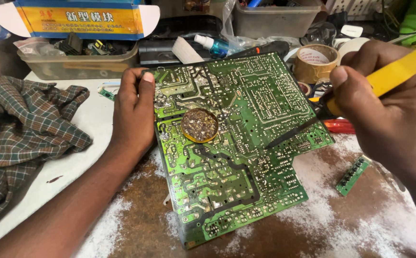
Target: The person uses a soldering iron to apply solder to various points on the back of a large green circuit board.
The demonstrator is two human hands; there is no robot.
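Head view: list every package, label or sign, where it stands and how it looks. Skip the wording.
Cardboard box: top left, on a clear plastic tub; blue, with a yellow printed panel, white flaps open.
Tape roll: top right, beside the right hand; brown, with a white printed core label.

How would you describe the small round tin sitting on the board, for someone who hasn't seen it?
Find the large green circuit board lying solder side up in the middle of the bench, held at its left edge by the left hand. On its upper left part sits a small round tin. It is the only round, brass-coloured thing on the board, filled with grey crusted residue.
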